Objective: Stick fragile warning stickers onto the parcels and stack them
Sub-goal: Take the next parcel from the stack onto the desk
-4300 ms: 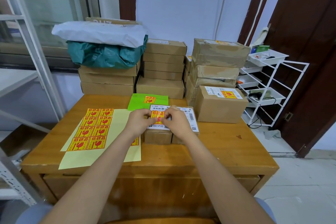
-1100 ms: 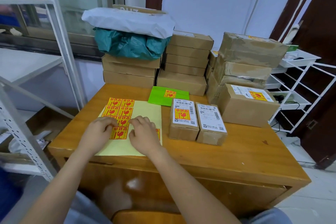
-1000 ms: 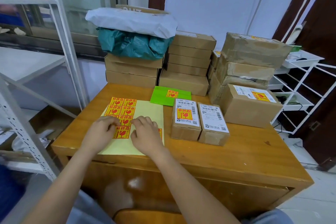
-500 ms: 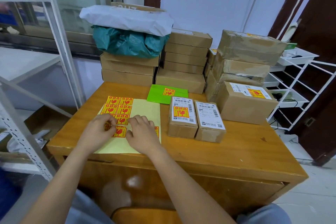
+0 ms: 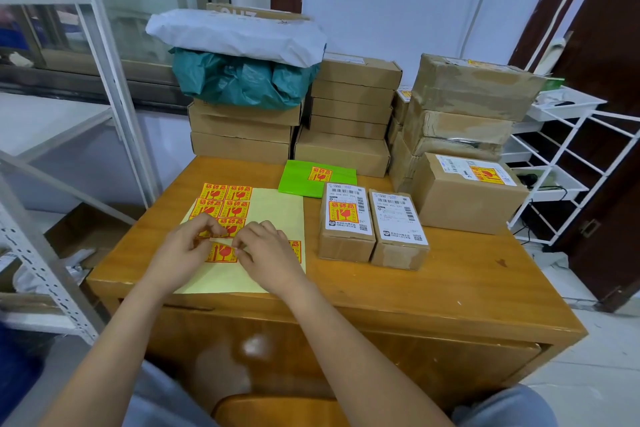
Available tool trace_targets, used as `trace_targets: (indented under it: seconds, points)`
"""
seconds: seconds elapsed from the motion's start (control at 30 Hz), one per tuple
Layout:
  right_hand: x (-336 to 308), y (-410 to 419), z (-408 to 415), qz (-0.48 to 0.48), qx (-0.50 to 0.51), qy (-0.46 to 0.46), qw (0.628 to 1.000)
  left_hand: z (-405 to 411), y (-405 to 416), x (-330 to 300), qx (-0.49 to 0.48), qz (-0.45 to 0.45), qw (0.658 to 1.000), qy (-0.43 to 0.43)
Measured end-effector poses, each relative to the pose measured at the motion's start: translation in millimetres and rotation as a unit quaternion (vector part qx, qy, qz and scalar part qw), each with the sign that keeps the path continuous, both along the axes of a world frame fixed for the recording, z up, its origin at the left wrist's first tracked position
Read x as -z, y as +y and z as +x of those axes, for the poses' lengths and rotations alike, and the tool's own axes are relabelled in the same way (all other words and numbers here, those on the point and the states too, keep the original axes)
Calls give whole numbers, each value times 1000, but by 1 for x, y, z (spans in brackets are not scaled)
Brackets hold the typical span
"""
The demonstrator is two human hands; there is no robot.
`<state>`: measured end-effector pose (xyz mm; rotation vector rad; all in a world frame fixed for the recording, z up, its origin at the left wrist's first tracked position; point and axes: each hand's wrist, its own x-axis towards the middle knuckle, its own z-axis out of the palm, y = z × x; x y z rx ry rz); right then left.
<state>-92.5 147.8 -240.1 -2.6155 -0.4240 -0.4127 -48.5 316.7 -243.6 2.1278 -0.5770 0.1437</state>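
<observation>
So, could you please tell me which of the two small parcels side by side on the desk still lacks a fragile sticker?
The right-hand small parcel, nearer the big box; its white label is bare, while the left-hand parcel carries a red-and-yellow sticker.

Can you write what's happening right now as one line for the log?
step: peeling | hands: left hand and right hand pinch red-and-yellow fragile sticker on pale yellow backing sheet | next: unlabelled small cardboard parcel
</observation>
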Motion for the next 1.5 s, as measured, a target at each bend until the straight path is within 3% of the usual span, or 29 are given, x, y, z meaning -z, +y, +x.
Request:
trace_targets:
  seconds: [0.23,0.4,0.5,0.63,0.87,1.07,1.27,1.5]
  points:
    - [-2,0,-3,16,-4,-2,1000,-1,-2,-3,-27,-51,997,45]
    - [-7,0,-8,30,3,6,1000,2,-4,-1,-39,14,998,50]
    - [-10,-1,-11,46,12,16,999,1,-3,-2,-38,8,998,57]
    - [-18,0,-12,107,19,45,993,-4,-6,-5,-46,21,998,49]
    - [-50,-17,-22,196,-15,11,981,-3,-9,-36,-52,19,998,36]
    - [-73,-71,-27,216,31,-4,976,-29,-53,-81,20,-134,990,46]
    - [-81,-117,-40,231,56,-3,971,-43,-105,-87,89,-112,988,62]
    - [-80,-151,-46,229,77,-3,970,-48,-152,-94,61,-84,995,-1]
